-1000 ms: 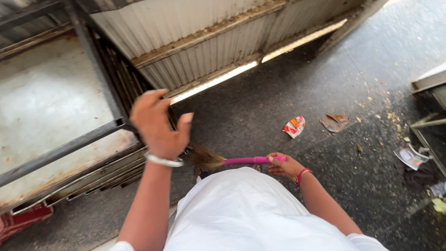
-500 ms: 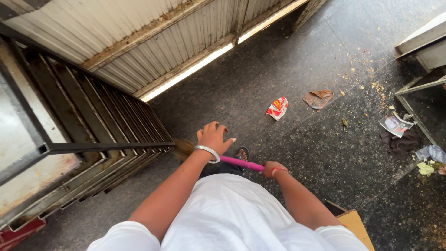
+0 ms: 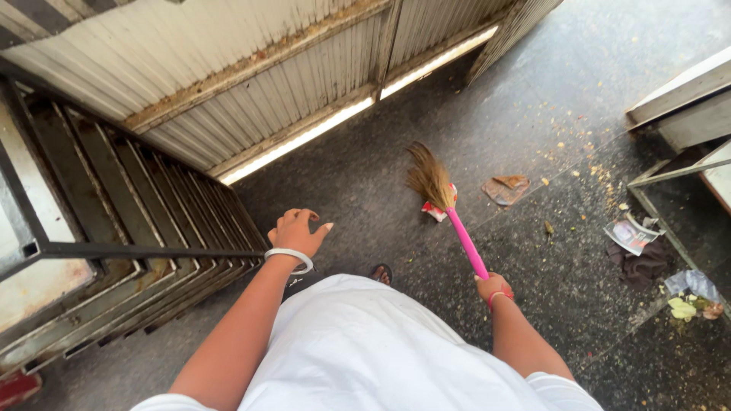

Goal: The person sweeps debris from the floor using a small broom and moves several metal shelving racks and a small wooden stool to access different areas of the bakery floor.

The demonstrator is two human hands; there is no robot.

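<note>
My right hand (image 3: 493, 288) grips the pink handle of a broom (image 3: 461, 232), whose brown bristles rest on the dark floor over a red and white wrapper (image 3: 437, 212). My left hand (image 3: 298, 230) hangs free with fingers spread, a silver bangle on the wrist, just beside the stacked metal racks (image 3: 129, 228). It holds nothing. My white garment fills the lower middle of the head view.
A corrugated metal wall (image 3: 251, 84) runs along the top. Litter lies on the floor to the right: a brown scrap (image 3: 504, 189), crumpled paper (image 3: 632, 232), dark cloth (image 3: 643, 262), green bits (image 3: 685, 304). A metal frame and cabinet edge (image 3: 685, 99) stand at far right.
The broom has swung forward from under my body out to the red wrapper. My left hand has dropped from the rack bar and now hangs free.
</note>
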